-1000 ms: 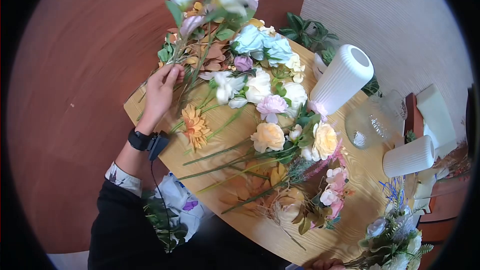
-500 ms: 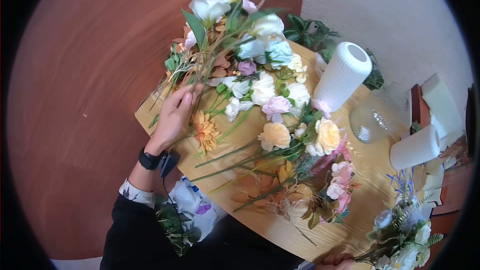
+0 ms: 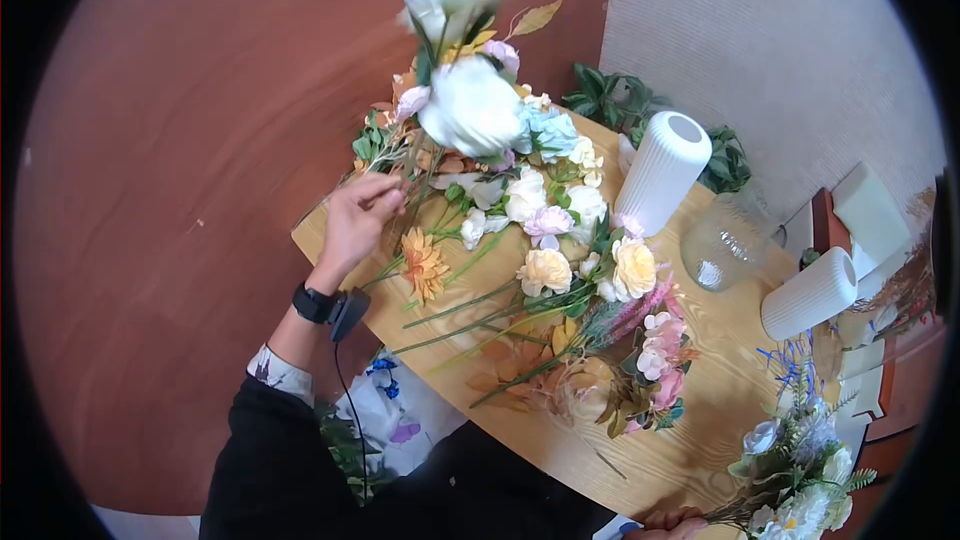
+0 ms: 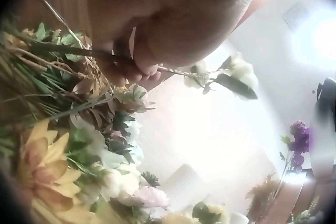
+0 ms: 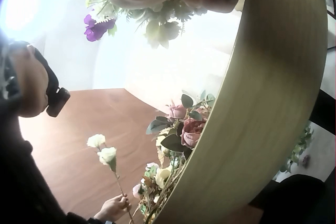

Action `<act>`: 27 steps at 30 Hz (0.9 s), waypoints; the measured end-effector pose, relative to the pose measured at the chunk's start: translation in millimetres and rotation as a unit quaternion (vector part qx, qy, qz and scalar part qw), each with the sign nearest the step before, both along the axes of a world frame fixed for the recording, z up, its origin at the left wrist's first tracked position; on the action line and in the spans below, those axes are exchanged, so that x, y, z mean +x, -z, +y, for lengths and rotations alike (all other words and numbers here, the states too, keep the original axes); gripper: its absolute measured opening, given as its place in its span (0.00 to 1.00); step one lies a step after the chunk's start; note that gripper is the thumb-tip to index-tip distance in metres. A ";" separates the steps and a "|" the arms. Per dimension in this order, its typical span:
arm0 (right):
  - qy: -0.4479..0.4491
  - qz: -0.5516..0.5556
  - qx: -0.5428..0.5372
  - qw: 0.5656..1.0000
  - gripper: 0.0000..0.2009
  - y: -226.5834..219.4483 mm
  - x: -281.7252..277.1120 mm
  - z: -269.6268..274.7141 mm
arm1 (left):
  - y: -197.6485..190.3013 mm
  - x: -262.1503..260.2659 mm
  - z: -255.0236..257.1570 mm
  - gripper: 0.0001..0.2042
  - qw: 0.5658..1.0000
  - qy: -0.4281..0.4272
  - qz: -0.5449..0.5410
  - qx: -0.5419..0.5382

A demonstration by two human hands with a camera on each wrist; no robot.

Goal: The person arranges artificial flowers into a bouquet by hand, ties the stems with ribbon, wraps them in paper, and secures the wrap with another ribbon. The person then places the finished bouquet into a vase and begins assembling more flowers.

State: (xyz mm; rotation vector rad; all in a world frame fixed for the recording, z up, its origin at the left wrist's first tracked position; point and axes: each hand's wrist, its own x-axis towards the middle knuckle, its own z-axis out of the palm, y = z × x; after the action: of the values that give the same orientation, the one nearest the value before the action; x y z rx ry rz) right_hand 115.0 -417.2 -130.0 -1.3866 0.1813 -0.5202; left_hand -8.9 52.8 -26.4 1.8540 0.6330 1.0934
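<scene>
My left hand [image 3: 358, 220] pinches the thin stem of a white flower spray [image 3: 472, 105] between thumb and fingers. Its large blooms rise above the far left part of the table, overlapping the other flowers in the head view. In the left wrist view the stem [image 4: 176, 71] passes out from under the thumb to pale blooms and a green leaf. At the near right table edge my right hand [image 3: 668, 523] grips the gathered stems of a white and blue bouquet [image 3: 800, 480], which also carries a purple flower [image 5: 97, 27]. An orange flower [image 3: 424, 265] lies just below my left hand.
Many artificial flowers cover the wooden table [image 3: 700, 430], among them yellow roses [image 3: 634, 268] and pink blossoms [image 3: 660, 345]. Toward the right stand a tall white ribbed vase [image 3: 663, 175], a clear glass vase [image 3: 722, 245] and a smaller white vase [image 3: 812, 295]. A white bag [image 3: 395, 420] sits below the table edge.
My left hand has shifted right and slightly down in the head view, and the white blooms have swung round with it. The right hand keeps its hold on the bouquet.
</scene>
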 end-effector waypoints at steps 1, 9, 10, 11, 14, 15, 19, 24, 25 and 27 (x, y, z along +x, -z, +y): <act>0.003 -0.003 0.005 1.000 0.09 -0.6 1.0 0.8 | -2.7 0.6 -8.3 0.08 1.000 0.003 -0.003 0.005; -0.053 0.074 0.155 0.984 0.15 -4.4 4.9 5.8 | 20.6 24.9 -113.0 0.07 0.991 0.109 0.007 -0.083; -0.043 0.067 0.155 0.985 0.15 -6.6 4.0 4.8 | 10.1 30.3 -129.7 0.08 0.994 0.099 0.000 -0.040; -0.063 0.050 0.156 0.984 0.14 -8.6 4.4 7.8 | 5.9 37.9 -136.8 0.08 0.994 0.099 -0.005 -0.038; -0.111 0.048 0.155 0.980 0.14 -8.2 4.6 8.0 | 3.3 44.0 -135.7 0.08 0.996 0.081 -0.011 -0.021; -0.114 0.060 0.153 0.980 0.14 -5.8 3.5 4.2 | 1.8 41.6 -126.4 0.08 0.997 0.068 -0.015 -0.020; -0.093 0.085 0.077 0.989 0.17 25.6 8.5 -18.6 | -8.1 24.0 -57.8 0.06 0.994 -0.067 -0.038 0.077; -0.119 0.033 0.036 0.992 0.16 43.3 10.8 -16.4 | -6.8 -6.4 29.1 0.08 0.969 -0.218 -0.044 0.106; -0.113 0.031 0.037 0.992 0.16 39.5 9.7 -13.2 | -3.6 -7.7 39.6 0.08 0.970 -0.218 -0.040 0.103; -0.109 0.033 0.031 0.993 0.16 42.7 10.7 -12.3 | 7.3 -12.0 57.7 0.09 0.970 -0.231 -0.040 0.069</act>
State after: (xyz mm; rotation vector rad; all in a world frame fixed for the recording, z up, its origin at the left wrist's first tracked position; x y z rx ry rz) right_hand 125.6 -429.5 -172.7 -1.3452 0.0956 -0.2856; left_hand -20.9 110.5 -33.7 1.8125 0.9951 1.5392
